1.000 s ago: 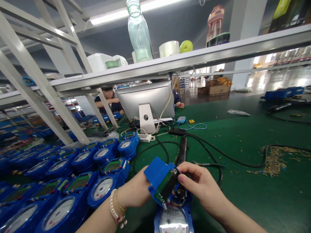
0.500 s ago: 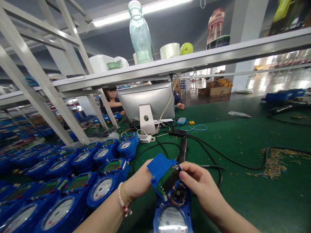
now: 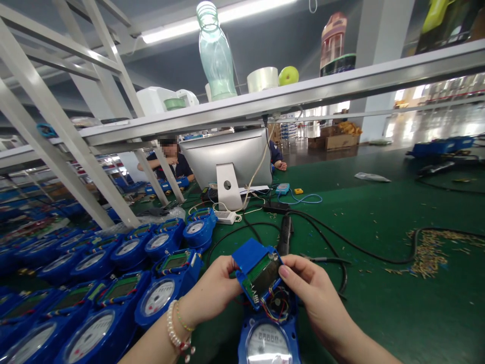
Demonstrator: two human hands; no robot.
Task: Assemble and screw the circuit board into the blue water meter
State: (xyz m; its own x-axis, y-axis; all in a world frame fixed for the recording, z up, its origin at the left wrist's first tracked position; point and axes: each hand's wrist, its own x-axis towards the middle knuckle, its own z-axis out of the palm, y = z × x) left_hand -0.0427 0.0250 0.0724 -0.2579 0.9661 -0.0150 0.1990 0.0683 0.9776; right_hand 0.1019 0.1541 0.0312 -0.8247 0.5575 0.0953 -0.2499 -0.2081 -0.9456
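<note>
A blue water meter (image 3: 268,344) with a round white dial lies in front of me, its upper compartment uncovered and showing coloured wires (image 3: 278,306). Above that compartment is a tilted display module (image 3: 261,275), a blue frame with a green circuit board and a dark screen. My left hand (image 3: 214,285) is closed on the module's left edge, its fingertips partly hidden behind the blue frame. On the opposite side, my right hand (image 3: 314,283) pinches the right edge between thumb and fingers. A blue flap (image 3: 248,253) sticks up at the module's top left.
Rows of blue meters (image 3: 157,296) stand at left. A black-handled tool (image 3: 286,235) and dark cables (image 3: 364,258) lie behind the module. Loose small screws or pins (image 3: 428,253) are scattered at right. A monitor (image 3: 229,156) stands beneath a shelf (image 3: 303,93); a person sits beyond.
My left hand has moved down and left along the module's edge, and its fingers show more. The module has tilted slightly, exposing more of the green board. My right hand keeps its pinch.
</note>
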